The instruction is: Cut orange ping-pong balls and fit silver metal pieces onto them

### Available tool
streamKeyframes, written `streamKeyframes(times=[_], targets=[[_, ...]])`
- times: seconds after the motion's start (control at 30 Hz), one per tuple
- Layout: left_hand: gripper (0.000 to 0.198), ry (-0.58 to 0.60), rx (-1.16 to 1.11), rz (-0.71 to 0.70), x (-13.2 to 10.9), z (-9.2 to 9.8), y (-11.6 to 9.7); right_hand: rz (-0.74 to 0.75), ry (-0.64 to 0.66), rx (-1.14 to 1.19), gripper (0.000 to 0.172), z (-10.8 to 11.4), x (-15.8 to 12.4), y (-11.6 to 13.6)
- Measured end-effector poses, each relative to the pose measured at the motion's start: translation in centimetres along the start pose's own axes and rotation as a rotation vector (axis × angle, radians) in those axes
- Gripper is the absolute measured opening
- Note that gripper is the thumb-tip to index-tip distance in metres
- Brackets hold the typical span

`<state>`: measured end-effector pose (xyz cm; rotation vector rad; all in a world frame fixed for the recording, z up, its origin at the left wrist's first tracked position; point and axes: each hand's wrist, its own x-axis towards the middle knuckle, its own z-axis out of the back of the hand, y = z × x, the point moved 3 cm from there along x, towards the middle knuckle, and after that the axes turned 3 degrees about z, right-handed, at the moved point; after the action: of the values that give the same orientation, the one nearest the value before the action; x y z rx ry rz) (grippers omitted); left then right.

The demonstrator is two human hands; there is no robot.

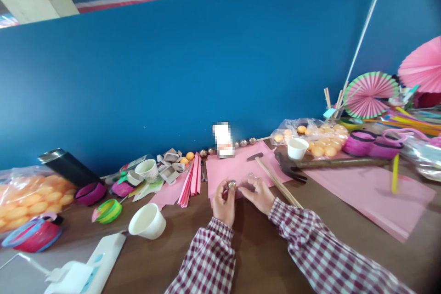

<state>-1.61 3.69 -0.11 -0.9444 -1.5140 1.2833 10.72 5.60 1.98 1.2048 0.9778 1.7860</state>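
Observation:
In my left hand (pixel 223 202), a shiny silver ball (pixel 232 184) is pinched between thumb and fingertips, above the near edge of a pink paper sheet (pixel 223 170). Close beside it, my right hand (pixel 260 195) reaches in from the right with its fingers bent and apart; they are slightly blurred and I make out nothing held in them. A row of similar shiny balls (pixel 243 143) lines the far edge of the paper. Just right of my right hand lies a small hammer, its wooden handle (pixel 279 183) slanting toward me.
A larger hammer (pixel 344 163) lies to the right beside more pink paper (pixel 386 202). White paper cups (pixel 147 221), a power strip (pixel 103 257), a black flask (pixel 70 167) and bags of orange balls (pixel 34 197) stand around. A blue partition (pixel 206 69) closes the back.

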Motion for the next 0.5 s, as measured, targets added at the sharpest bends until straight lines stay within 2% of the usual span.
streamKeyframes(times=[0.33, 0.5], targets=[[0.037, 0.031, 0.019, -0.002, -0.03, 0.07, 0.52, 0.006, -0.019, 0.066, 0.015, -0.02, 0.02, 0.03], [0.034, 0.023, 0.034, -0.042, -0.02, 0.14, 0.39, 0.012, -0.019, 0.028, 0.015, -0.02, 0.07, 0.22]])
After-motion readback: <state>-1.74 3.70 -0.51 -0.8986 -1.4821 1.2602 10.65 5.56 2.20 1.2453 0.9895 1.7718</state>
